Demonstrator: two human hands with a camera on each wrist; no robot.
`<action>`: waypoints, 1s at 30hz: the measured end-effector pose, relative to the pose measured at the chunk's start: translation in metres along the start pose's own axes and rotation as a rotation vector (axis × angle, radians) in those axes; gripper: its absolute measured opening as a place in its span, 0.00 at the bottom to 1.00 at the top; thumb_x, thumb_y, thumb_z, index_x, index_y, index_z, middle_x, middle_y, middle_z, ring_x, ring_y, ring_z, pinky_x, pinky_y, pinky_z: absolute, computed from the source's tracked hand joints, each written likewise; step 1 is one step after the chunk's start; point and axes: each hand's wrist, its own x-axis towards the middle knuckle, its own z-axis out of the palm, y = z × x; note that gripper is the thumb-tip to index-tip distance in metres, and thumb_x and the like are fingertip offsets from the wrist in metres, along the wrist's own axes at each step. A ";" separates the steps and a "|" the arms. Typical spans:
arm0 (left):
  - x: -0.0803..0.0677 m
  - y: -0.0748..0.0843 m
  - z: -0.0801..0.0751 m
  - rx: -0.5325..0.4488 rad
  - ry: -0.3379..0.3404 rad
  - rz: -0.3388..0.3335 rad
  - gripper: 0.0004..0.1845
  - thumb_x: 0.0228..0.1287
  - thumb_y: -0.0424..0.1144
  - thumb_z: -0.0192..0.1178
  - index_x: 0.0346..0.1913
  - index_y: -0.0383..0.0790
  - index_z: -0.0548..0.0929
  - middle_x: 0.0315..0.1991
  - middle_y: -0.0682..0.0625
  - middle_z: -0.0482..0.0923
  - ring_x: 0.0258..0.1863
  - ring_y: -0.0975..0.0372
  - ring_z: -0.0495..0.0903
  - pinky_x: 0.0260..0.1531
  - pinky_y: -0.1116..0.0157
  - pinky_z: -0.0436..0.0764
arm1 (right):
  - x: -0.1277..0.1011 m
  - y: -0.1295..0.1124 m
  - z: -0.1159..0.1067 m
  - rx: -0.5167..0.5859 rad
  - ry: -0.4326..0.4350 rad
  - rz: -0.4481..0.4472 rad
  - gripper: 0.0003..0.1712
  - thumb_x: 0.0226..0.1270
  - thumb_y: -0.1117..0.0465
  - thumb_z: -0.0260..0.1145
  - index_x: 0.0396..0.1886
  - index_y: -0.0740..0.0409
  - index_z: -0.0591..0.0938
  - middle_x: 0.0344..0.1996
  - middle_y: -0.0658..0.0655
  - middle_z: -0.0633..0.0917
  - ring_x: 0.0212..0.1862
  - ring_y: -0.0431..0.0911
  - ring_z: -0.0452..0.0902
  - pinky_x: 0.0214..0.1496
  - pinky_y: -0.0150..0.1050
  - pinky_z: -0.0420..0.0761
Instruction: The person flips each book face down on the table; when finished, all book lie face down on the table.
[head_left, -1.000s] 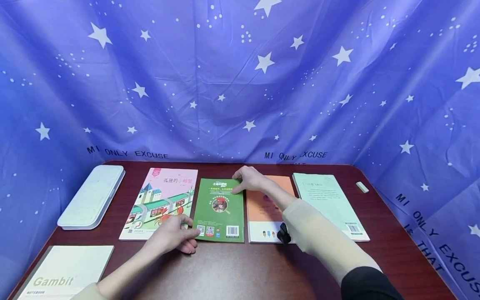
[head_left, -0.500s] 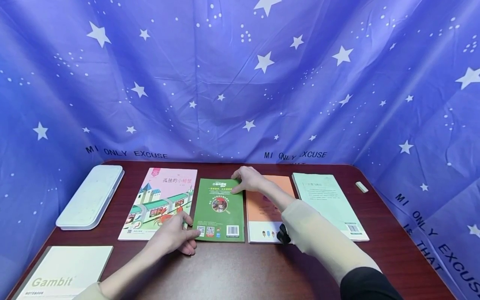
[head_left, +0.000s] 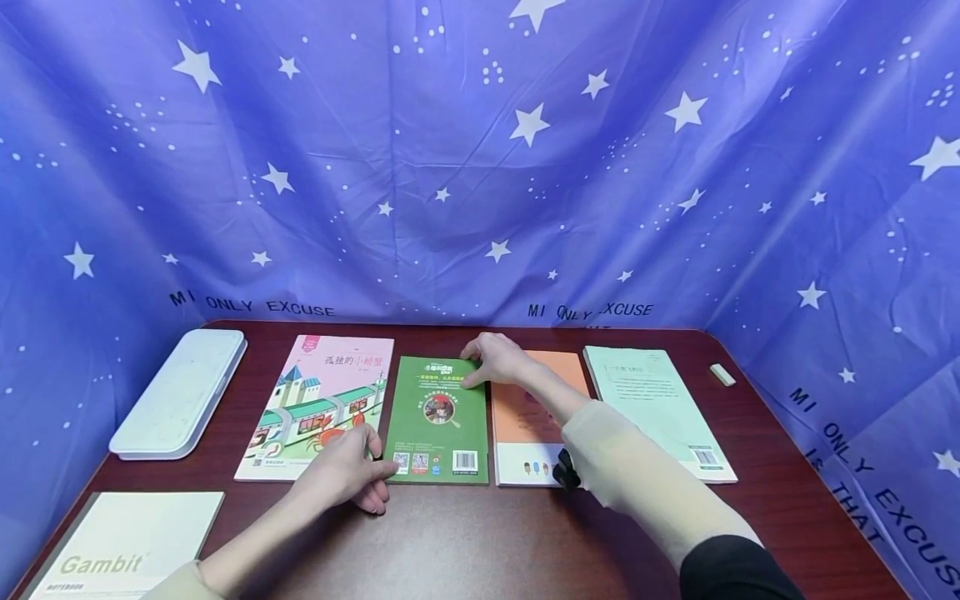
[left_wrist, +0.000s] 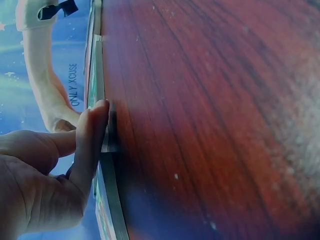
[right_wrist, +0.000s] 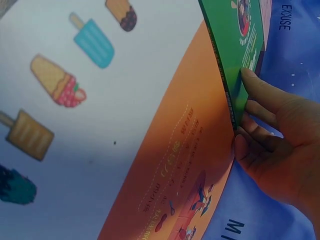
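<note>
Lower left of the head view, the notebook marked Gambit lies nearest you. Just above centre-bottom, your left hand rests at the near left corner of the green book, fingers loosely curled, their tips pressed against the book's edge, as they were a second ago. The green book lies flat at mid-frame on the table, between the pink book and the orange book. Farther up, your right hand pinches the green book's far right corner, thumb on the cover, fingers curled beneath; nothing here has visibly shifted. The pale green book lies at right, the white case at left.
</note>
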 end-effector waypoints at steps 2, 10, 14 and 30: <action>0.000 0.000 -0.001 0.008 -0.009 0.005 0.14 0.67 0.30 0.66 0.38 0.34 0.68 0.15 0.42 0.83 0.11 0.57 0.84 0.17 0.58 0.88 | 0.000 0.000 0.000 -0.004 0.001 -0.005 0.31 0.54 0.52 0.83 0.58 0.55 0.87 0.54 0.55 0.90 0.58 0.49 0.84 0.66 0.45 0.81; 0.001 0.001 -0.007 0.034 0.007 0.044 0.10 0.67 0.33 0.65 0.38 0.35 0.72 0.13 0.43 0.81 0.09 0.57 0.82 0.15 0.59 0.86 | 0.000 0.002 -0.002 -0.006 -0.013 -0.026 0.30 0.56 0.51 0.82 0.59 0.53 0.87 0.55 0.53 0.90 0.60 0.49 0.83 0.66 0.45 0.82; 0.002 0.001 -0.015 0.083 0.028 0.060 0.09 0.68 0.36 0.65 0.39 0.37 0.74 0.14 0.44 0.81 0.08 0.61 0.80 0.13 0.61 0.84 | 0.003 0.000 -0.008 0.044 0.011 -0.031 0.29 0.58 0.50 0.80 0.59 0.54 0.87 0.55 0.53 0.90 0.60 0.49 0.84 0.65 0.45 0.82; -0.005 -0.030 -0.096 0.370 0.215 0.084 0.16 0.69 0.46 0.63 0.48 0.36 0.80 0.21 0.54 0.82 0.19 0.63 0.77 0.21 0.66 0.73 | 0.041 -0.052 0.001 0.132 0.068 -0.085 0.33 0.66 0.48 0.74 0.67 0.56 0.80 0.56 0.58 0.88 0.61 0.51 0.82 0.71 0.45 0.78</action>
